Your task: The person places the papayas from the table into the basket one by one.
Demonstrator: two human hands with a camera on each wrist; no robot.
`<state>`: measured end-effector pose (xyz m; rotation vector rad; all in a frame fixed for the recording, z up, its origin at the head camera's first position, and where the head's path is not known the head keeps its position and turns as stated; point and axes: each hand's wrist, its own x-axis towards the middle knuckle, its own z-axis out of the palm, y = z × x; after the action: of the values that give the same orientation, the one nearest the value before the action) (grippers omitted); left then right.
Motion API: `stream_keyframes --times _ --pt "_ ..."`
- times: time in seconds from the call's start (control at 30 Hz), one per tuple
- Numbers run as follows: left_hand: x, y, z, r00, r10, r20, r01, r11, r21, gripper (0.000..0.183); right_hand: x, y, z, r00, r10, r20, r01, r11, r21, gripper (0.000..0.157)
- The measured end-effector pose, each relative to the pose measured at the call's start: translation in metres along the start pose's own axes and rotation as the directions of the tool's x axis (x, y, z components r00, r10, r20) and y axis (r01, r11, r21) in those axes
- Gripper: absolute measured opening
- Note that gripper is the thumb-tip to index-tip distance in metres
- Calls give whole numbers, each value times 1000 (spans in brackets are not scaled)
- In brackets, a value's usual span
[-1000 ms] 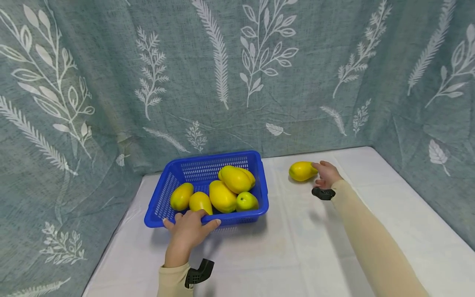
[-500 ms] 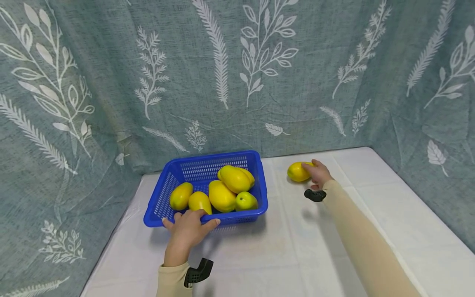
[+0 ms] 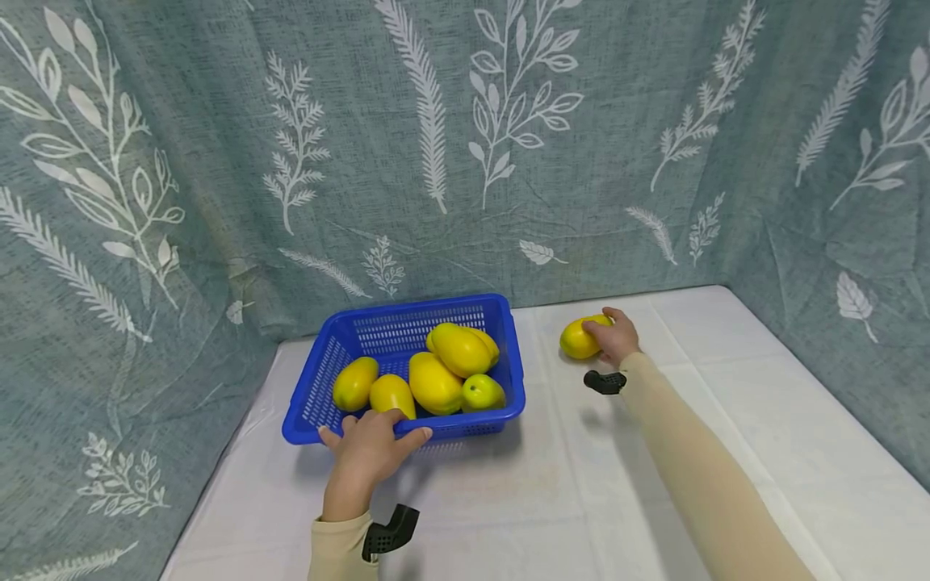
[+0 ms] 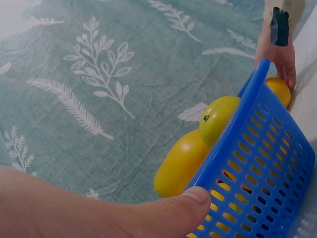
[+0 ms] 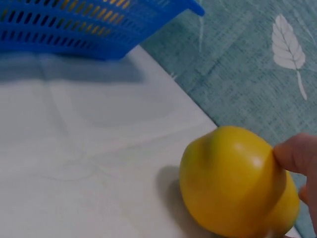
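Note:
My left hand [image 3: 366, 452] holds the near rim of a blue plastic basket [image 3: 517, 363], its thumb on the outer side in the left wrist view. Several yellow fruits, papaya-like in shape, lie in the basket, one [image 3: 461, 351] resting on top of others. A yellow-green fruit [image 3: 483, 394] sits at the near right corner. To the right of the basket, my right hand [image 3: 619, 337] grips a yellow papaya [image 3: 579, 340] near its narrow end. The right wrist view shows the papaya [image 5: 233, 183] with a fingertip pressed on its side; its underside is hidden.
A white cloth [image 3: 523, 500] covers the table. Grey-green curtains [image 3: 465, 161] with white leaf prints hang at the back and both sides. The basket's far rim stands close to the back curtain.
My right hand has moved left along the papaya and now covers more of it. The papaya has shifted slightly left. My left hand and the basket stay in place.

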<state>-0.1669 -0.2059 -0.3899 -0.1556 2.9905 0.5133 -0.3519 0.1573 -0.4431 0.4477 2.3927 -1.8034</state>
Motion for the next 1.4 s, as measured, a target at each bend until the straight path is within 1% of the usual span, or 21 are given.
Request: stream_keyframes --times 0.1,0.2,0.3,0.4,0.57,0.67,0.73,0.87,1.03,1.13,1.23,1.33,1.4 --pt "0 0 0 1000 -4 3 4 1000 -2 59 0 -2 3 1000 -16 13 16 1000 13 75" --pt "0 0 0 1000 -8 8 8 1000 -3 59 1 -2 6 1000 -6 27 5 1000 15 76" --pt "-1 0 0 1000 -6 10 6 1000 -5 59 1 0 8 999 -5 41 6 1000 -26 74" --pt "-1 0 1 1000 -3 9 3 1000 -6 58 -1 2 10 998 -24 49 26 999 -46 71" --pt "-2 1 1 1000 -5 10 5 1000 -7 57 -7 4 11 999 -32 42 33 999 -24 63" --pt "-2 2 1 1000 -5 7 5 1000 -3 57 -10 3 10 999 -24 41 25 1000 -10 63" --pt "-2 2 2 1000 -2 3 2 1000 -4 57 -11 0 9 998 -24 52 23 999 25 63" --pt "-2 2 1 1000 0 1 0 1000 -1 57 -16 -16 7 994 -69 80 58 990 132 65" --pt "-2 1 -1 1000 -5 4 5 1000 1 58 -22 -52 10 981 -166 99 143 968 204 65" --pt "-1 0 -1 1000 -4 3 4 1000 0 58 -28 -73 20 971 -214 104 186 956 226 63" --pt "-1 0 -1 1000 -5 3 5 1000 -1 59 -36 -90 33 959 -253 125 218 947 237 62" --pt "0 1 -1 1000 -6 4 6 1000 1 59 -44 -100 46 948 -274 163 235 945 226 60" --pt "0 2 -1 1000 -6 6 6 1000 2 59 -47 -103 54 942 -275 191 237 950 202 60"
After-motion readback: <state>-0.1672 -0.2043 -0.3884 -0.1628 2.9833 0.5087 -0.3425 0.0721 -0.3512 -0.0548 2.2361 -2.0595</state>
